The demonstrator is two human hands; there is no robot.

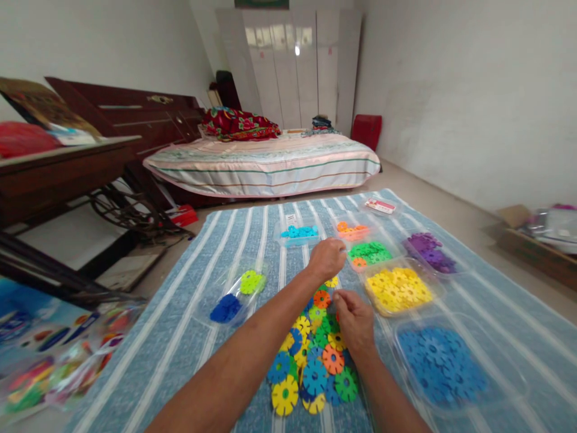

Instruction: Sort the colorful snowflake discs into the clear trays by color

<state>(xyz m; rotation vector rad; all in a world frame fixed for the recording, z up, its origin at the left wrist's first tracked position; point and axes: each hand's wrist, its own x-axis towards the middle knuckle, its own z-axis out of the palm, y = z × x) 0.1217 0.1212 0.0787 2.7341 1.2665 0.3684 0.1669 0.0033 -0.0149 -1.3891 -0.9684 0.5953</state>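
A pile of mixed coloured snowflake discs (311, 355) lies on the blue striped mat (189, 325) in front of me. My left hand (326, 258) reaches past the pile toward the tray of green discs (370, 252), fingers curled; what it holds is hidden. My right hand (354, 319) rests on the right side of the pile, fingers pinched together on small discs I cannot name. Clear trays hold sorted discs: yellow (399, 288), blue (444, 364), purple (428, 249), orange (354, 230), light blue (298, 232).
A tray with dark blue and lime discs (234, 294) sits left of the pile. Printed plastic bags (54, 355) lie at the left edge. A dark wooden table (58, 174) stands left, a bed (265, 162) behind, a cardboard box (536, 234) right.
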